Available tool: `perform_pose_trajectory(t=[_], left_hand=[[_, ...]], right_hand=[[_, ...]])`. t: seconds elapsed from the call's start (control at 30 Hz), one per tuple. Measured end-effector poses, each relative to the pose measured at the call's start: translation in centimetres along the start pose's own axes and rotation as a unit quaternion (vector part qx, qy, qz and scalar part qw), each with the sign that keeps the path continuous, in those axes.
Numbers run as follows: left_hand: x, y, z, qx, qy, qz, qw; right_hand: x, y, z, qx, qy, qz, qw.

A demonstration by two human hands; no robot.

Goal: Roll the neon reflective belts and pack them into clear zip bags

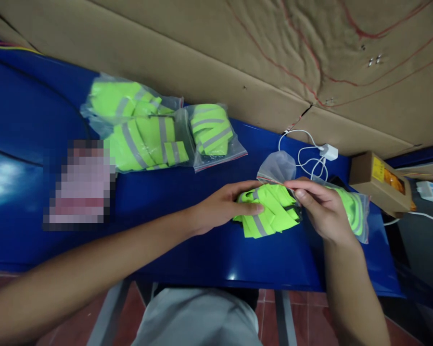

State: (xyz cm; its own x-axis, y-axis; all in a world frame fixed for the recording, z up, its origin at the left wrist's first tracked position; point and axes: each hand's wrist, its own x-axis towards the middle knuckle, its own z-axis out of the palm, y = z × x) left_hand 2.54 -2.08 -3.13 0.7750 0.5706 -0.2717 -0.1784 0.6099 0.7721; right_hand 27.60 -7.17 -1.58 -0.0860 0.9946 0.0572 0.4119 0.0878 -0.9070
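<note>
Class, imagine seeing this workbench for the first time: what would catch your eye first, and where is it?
The fluorescent striped bundle between the left hand and right hand stands out first against the blue table. A cluster of bagged bundles comes next, further back and to the left. A white plug shows up near the table's back edge, beyond the right hand.

Glossy smooth tabletop point(216, 259), matt cloth bundle point(274, 211), filmy plastic bag point(279, 166)
</note>
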Motion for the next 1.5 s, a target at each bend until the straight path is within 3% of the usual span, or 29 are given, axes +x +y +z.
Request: perform_pose_trajectory(t=[0.27, 0.53, 0.6, 0.77, 0.9, 1.03, 1.17, 1.27, 1.5], left_hand=[[0.2, -1.2, 0.1, 0.034, 0.125, 0.056, 0.990], [0.3, -1.2, -0.1, 0.022, 0.128, 0.070, 0.989], [0.5, -1.1, -0.4, -0.049, 0.104, 0.045, 0.992], [0.7, -0.9, -1.5, -0.201, -0.050, -0.009, 0.978], [0.4, -1.2, -1.4, -0.225, -0.072, -0.028, 0.971], [0.3, -1.3, -1.1, -0.212, -0.066, -0.031, 0.974], [0.4, -0.9, -0.9, -0.177, -0.038, -0.023, 0.983], [0.4, -0.6, -0.8, -0.150, 0.007, -0.036, 0.988], [-0.2, -0.6, 0.3, -0.068, 0.100, -0.026, 0.992]], right_hand=[[-0.2, -2.3, 1.1, -0.170, 0.036, -0.145, 0.974], [-1.0, -2.3, 1.4, -0.276, 0.065, -0.197, 0.938], [-1.1, -2.6, 1.4, -0.260, 0.070, -0.177, 0.947], [-1.1, -2.8, 1.4, -0.167, 0.108, -0.132, 0.971], [-1.3, -1.8, 2.1, -0.155, 0.080, -0.119, 0.977], [-1.2, -1.1, 3.1, -0.148, 0.061, -0.100, 0.982], [-0.5, -0.7, 3.4, 0.024, 0.061, -0.040, 0.997], [0.0, -0.4, 3.2, 0.107, 0.104, -0.014, 0.989], [-0.5, -1.3, 3.8, 0.000, 0.213, -0.109, 0.971]])
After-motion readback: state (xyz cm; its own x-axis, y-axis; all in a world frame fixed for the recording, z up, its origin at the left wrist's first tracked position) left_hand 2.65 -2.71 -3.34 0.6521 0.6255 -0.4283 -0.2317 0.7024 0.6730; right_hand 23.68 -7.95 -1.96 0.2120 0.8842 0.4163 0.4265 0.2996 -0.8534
